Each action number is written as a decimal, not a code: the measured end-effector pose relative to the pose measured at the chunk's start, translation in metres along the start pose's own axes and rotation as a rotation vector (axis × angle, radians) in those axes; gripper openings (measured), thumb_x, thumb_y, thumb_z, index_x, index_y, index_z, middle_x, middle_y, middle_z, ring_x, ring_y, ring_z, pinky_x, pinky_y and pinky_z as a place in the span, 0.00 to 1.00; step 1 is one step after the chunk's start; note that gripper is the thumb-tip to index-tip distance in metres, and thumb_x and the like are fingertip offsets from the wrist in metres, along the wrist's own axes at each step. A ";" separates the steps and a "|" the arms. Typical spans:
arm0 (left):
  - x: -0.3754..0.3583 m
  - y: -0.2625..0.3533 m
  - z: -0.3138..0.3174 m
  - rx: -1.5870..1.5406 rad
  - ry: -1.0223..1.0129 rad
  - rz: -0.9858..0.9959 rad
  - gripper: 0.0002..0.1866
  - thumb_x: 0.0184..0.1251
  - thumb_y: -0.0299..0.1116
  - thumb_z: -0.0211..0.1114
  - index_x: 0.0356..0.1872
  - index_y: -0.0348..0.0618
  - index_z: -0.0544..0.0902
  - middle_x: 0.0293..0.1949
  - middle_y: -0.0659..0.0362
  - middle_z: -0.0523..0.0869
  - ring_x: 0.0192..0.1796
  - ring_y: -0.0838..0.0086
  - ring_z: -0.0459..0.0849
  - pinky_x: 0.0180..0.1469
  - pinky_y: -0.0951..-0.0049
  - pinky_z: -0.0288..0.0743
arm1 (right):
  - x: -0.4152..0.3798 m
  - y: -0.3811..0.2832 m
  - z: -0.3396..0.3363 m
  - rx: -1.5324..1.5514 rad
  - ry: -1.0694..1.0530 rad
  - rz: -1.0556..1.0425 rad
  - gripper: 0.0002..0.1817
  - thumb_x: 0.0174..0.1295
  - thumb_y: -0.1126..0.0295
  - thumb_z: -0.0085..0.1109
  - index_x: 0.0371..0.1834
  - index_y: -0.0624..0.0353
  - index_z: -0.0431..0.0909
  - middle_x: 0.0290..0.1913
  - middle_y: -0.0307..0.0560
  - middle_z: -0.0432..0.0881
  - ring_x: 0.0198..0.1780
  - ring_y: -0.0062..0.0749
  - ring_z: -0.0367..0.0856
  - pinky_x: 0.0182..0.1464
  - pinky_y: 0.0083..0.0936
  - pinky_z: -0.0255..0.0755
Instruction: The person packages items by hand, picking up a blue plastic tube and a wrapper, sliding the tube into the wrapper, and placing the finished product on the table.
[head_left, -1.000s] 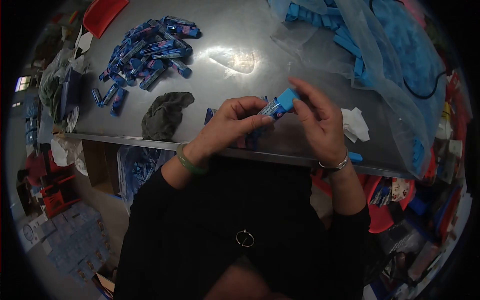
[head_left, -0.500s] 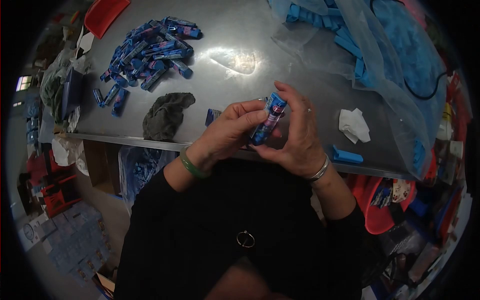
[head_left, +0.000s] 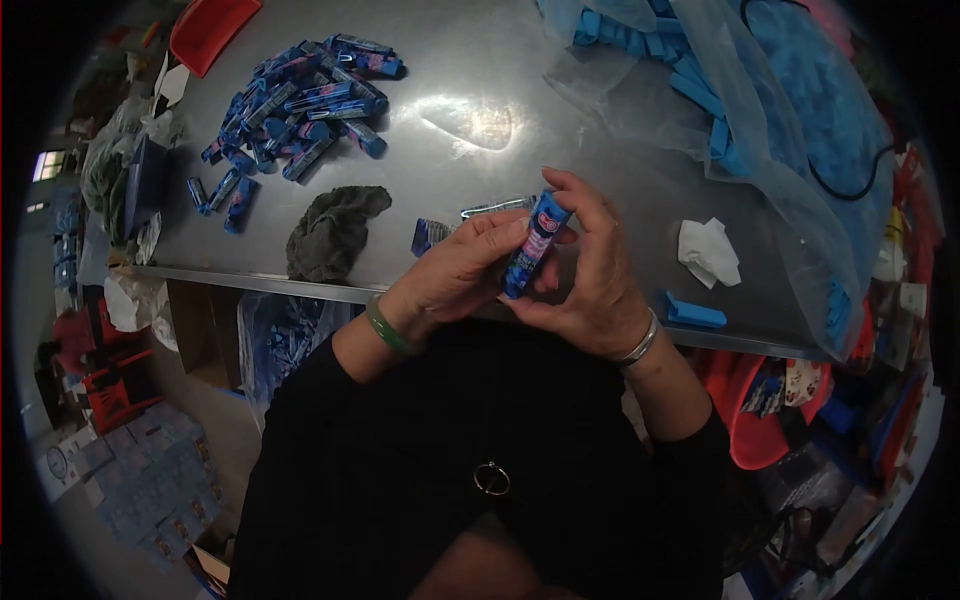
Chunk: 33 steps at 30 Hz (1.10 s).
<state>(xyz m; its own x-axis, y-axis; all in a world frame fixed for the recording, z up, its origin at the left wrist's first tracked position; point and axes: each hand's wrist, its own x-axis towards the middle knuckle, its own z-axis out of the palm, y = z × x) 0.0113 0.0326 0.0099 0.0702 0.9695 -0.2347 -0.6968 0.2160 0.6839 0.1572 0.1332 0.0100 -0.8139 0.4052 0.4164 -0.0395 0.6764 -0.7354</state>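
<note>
Near the table's front edge I hold a small blue oblong pack point(head_left: 537, 243) with pink and white print, tilted upright between both hands. My left hand point(head_left: 462, 262) pinches its left side with the thumb near the top. My right hand point(head_left: 598, 275) curls round the other side, fingers at the upper end and thumb at the bottom. Just behind my left hand lie a silvery strip point(head_left: 497, 207) and a small printed blue piece point(head_left: 430, 236), both partly hidden by the hand.
A heap of similar blue packs point(head_left: 310, 100) lies at the back left, near a dark grey cloth point(head_left: 336, 232). On the right are a crumpled white tissue point(head_left: 707, 250), a plain blue piece point(head_left: 695, 312) and a clear bag point(head_left: 800, 150) of blue pieces.
The pack has turned slightly, showing more of its printed face. My left hand has shifted a little down and left, uncovering more of the silvery strip and printed piece behind it.
</note>
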 end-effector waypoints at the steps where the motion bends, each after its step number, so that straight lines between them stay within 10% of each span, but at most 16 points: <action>1: 0.000 0.000 0.001 -0.001 -0.002 -0.006 0.25 0.74 0.50 0.51 0.52 0.35 0.76 0.33 0.56 0.82 0.35 0.77 0.80 0.34 0.82 0.74 | 0.000 0.001 0.000 0.002 0.002 -0.006 0.52 0.34 0.73 0.79 0.64 0.60 0.54 0.67 0.58 0.61 0.65 0.48 0.66 0.56 0.30 0.78; 3: 0.000 -0.001 0.000 -0.002 -0.006 -0.013 0.25 0.74 0.51 0.50 0.50 0.35 0.76 0.33 0.56 0.82 0.35 0.77 0.80 0.34 0.82 0.73 | -0.001 0.002 0.001 0.003 0.006 -0.010 0.52 0.34 0.73 0.79 0.64 0.60 0.54 0.67 0.58 0.60 0.65 0.48 0.66 0.55 0.30 0.79; 5: 0.001 -0.006 -0.003 0.017 -0.035 -0.003 0.24 0.74 0.52 0.49 0.48 0.37 0.76 0.32 0.57 0.81 0.33 0.78 0.79 0.33 0.82 0.72 | -0.003 0.004 0.002 -0.034 0.013 -0.052 0.52 0.33 0.66 0.80 0.63 0.57 0.55 0.66 0.59 0.62 0.64 0.49 0.67 0.67 0.43 0.56; 15: 0.014 0.049 -0.048 0.443 0.308 0.234 0.18 0.74 0.46 0.54 0.47 0.41 0.79 0.29 0.63 0.79 0.30 0.82 0.74 0.32 0.83 0.67 | -0.021 0.017 -0.061 -0.206 0.244 0.067 0.47 0.42 0.64 0.77 0.65 0.62 0.58 0.60 0.55 0.67 0.54 0.41 0.74 0.55 0.32 0.71; 19: 0.007 0.155 -0.125 1.349 0.681 0.615 0.18 0.72 0.40 0.59 0.55 0.40 0.77 0.30 0.61 0.81 0.34 0.75 0.79 0.40 0.75 0.73 | -0.057 0.040 -0.143 -0.479 0.428 0.350 0.22 0.57 0.71 0.64 0.55 0.61 0.72 0.50 0.50 0.76 0.50 0.37 0.78 0.50 0.31 0.73; 23: -0.018 0.228 -0.184 1.926 0.963 0.336 0.19 0.70 0.37 0.60 0.59 0.43 0.76 0.38 0.55 0.83 0.44 0.69 0.82 0.47 0.71 0.75 | -0.121 0.117 -0.220 -0.688 0.440 0.581 0.13 0.64 0.67 0.56 0.48 0.62 0.76 0.48 0.57 0.79 0.45 0.44 0.81 0.45 0.32 0.75; 25: -0.014 0.224 -0.166 2.598 0.972 0.903 0.20 0.68 0.34 0.63 0.60 0.46 0.75 0.47 0.49 0.80 0.52 0.64 0.80 0.53 0.68 0.74 | -0.139 0.150 -0.247 -0.705 0.477 0.746 0.17 0.63 0.66 0.56 0.51 0.62 0.75 0.49 0.59 0.79 0.46 0.48 0.81 0.47 0.35 0.74; 33: 0.053 0.118 -0.027 1.881 0.438 0.657 0.24 0.62 0.27 0.66 0.61 0.44 0.74 0.54 0.51 0.77 0.55 0.62 0.78 0.57 0.64 0.73 | -0.103 0.155 -0.336 -0.820 0.631 0.659 0.28 0.61 0.55 0.57 0.62 0.57 0.71 0.48 0.65 0.80 0.47 0.57 0.81 0.52 0.40 0.73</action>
<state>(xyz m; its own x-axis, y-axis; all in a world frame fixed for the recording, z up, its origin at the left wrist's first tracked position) -0.0861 0.1061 0.0597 -0.1748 0.9104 0.3750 0.9270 0.0239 0.3742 0.4296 0.4030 0.0324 -0.1083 0.8889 0.4451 0.8353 0.3241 -0.4440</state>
